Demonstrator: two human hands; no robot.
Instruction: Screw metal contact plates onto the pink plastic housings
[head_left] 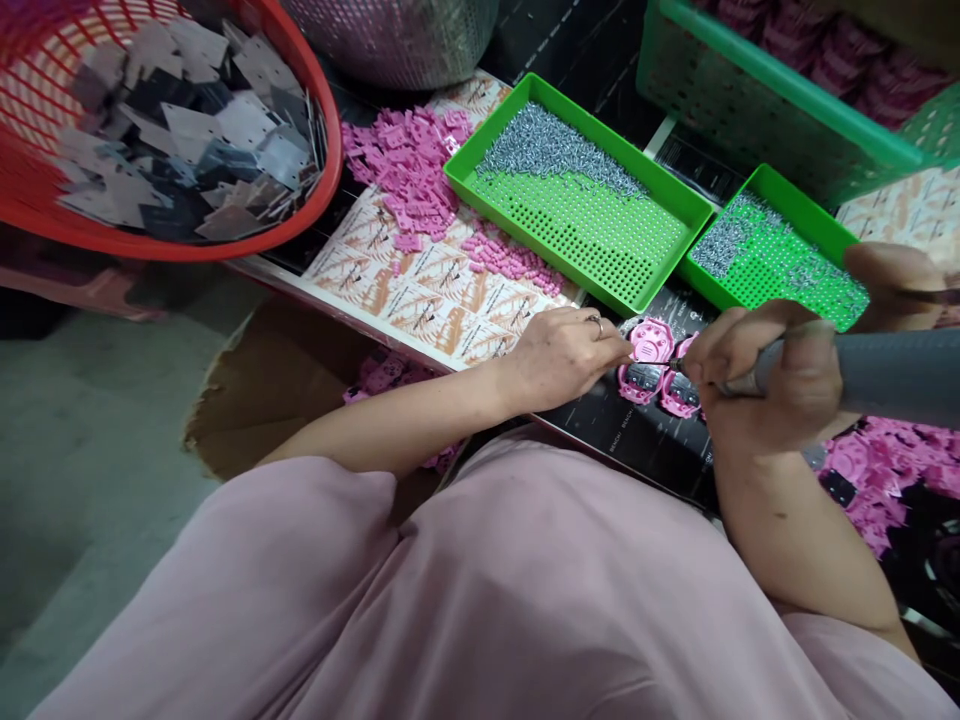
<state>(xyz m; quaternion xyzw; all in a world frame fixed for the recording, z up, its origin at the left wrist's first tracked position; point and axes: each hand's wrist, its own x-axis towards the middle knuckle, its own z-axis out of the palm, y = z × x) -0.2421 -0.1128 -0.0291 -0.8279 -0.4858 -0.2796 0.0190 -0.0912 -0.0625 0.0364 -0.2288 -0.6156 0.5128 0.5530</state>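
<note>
At the worktop (637,455) the person sits with both forearms forward, and the work in hand looks like fixing screws into small pink parts (646,342). These parts lie together on the dark surface, between the two hands and just below the green trays. The left hand (562,360), with a ring on one finger, has its fingers together, and the tips press on the pink parts to keep them steady. The right hand (776,385) is clamped around the thick grey grip of an electric screwdriver (885,378), and the thin tip of this tool comes down at the pink parts. I cannot see the exact contact point, because the fingers cover it. In this position, the tip seems to need to stay straight on its screw while the left hand keeps the part from moving.

Two green trays (592,250) stand side by side, with many small screws (551,150) spread on their perforated floors. More loose pink pieces (405,160) lie on printed paper sheets (420,290) beside the larger tray. A red basket (300,200) holds grey and black plastic sheets (191,150). At the right edge, another hand (892,285) is over the corner of the smaller tray, and I cannot tell whose it is
</note>
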